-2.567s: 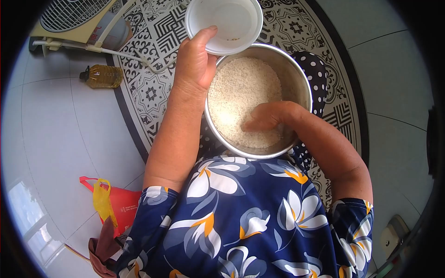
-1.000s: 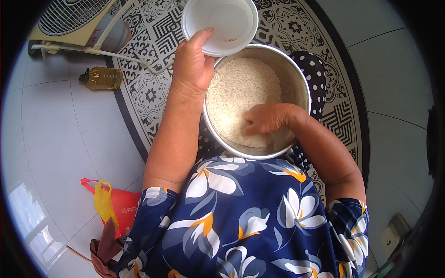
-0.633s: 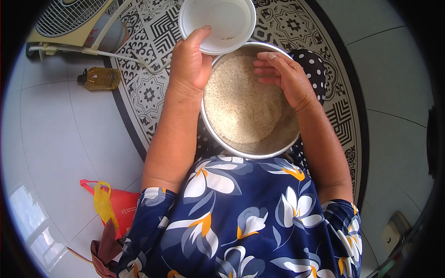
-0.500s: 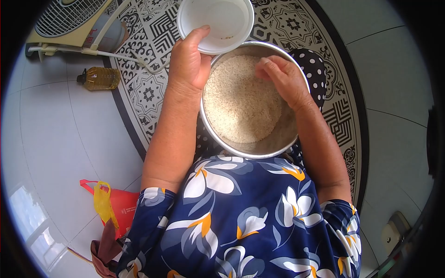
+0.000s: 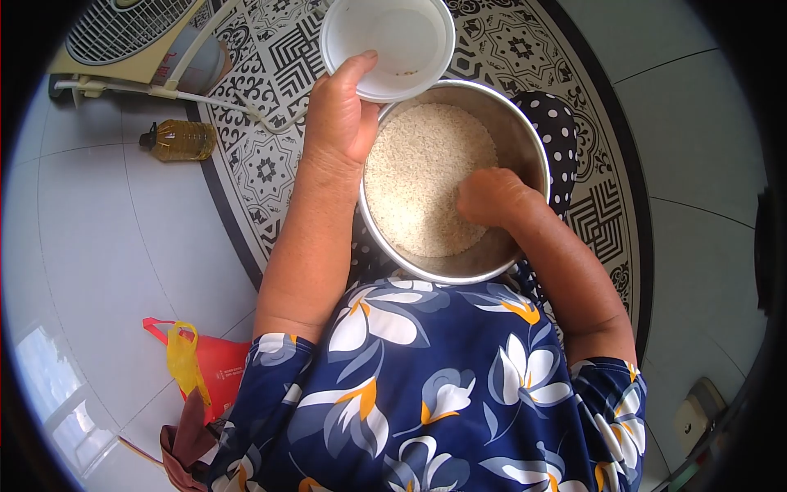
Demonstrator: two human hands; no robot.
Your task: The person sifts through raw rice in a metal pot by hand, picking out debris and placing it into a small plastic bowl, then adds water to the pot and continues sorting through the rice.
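A metal pot sits at my lap, with pale rice-like grains spread in it. My left hand grips a white plastic bowl by its rim, over the pot's upper left edge; a few small brownish bits lie inside the bowl. Inside the pot, my right hand is low over the right part of the grains, its fingers curled down and touching them. The fingertips are hidden, and whatever they hold cannot be made out.
A patterned mat lies under the pot. At the upper left are a fan and a bottle of yellow liquid. Red and yellow bags rest at the lower left.
My right hand has moved down and toward me, from above the far side of the grains onto their right part. The white bowl and the pot appear shifted slightly right in view.
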